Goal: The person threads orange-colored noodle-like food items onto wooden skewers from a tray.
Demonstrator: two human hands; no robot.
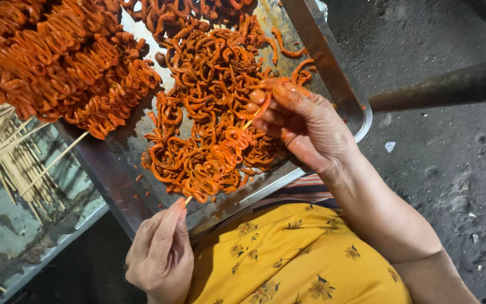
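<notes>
My left hand [161, 253] pinches the bare lower end of a thin wooden skewer [188, 199] near the tray's front edge. The skewer runs up and to the right, threaded with folded orange-red marinated strips [220, 152]. My right hand [302, 121] is closed on one orange strip [262, 98] at the skewer's upper tip. Both hands hover over a metal tray [341, 79] covered with loose orange strips [209, 62].
Several filled skewers [63, 62] are piled at the tray's upper left, their stick ends pointing down. Bare wooden sticks [12, 152] lie in a second tray on the left. Dark ground [451, 157] and a dark bar [445, 87] are on the right. Yellow flowered cloth [293, 259] covers my lap.
</notes>
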